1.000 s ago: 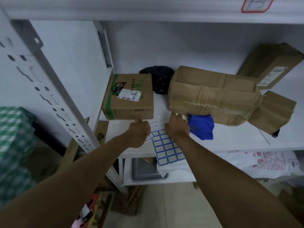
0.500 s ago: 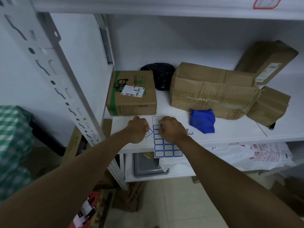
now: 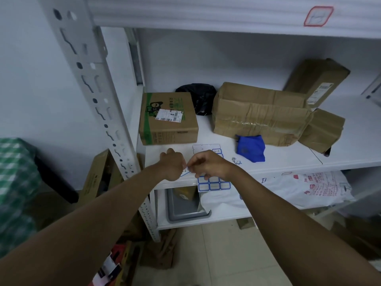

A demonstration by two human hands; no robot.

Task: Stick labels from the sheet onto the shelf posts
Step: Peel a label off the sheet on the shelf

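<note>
White shelf [image 3: 278, 162] at centre frame carried the label sheet [image 3: 213, 185], several cells peeled, while left hand [image 3: 172, 166] and right hand [image 3: 208, 165] pinched one label [image 3: 185, 171] between them, the post [image 3: 90, 83] at upper left looking bare.

The post [image 3: 97, 104] runs down the left of the frame. On the shelf [image 3: 288, 159], a box [image 3: 168, 118] sits centre-left, a bag [image 3: 199, 98] behind it, a parcel [image 3: 259, 114] to its right. The sheet [image 3: 212, 182] overhangs the shelf's front edge, under both hands at mid-frame.
</note>
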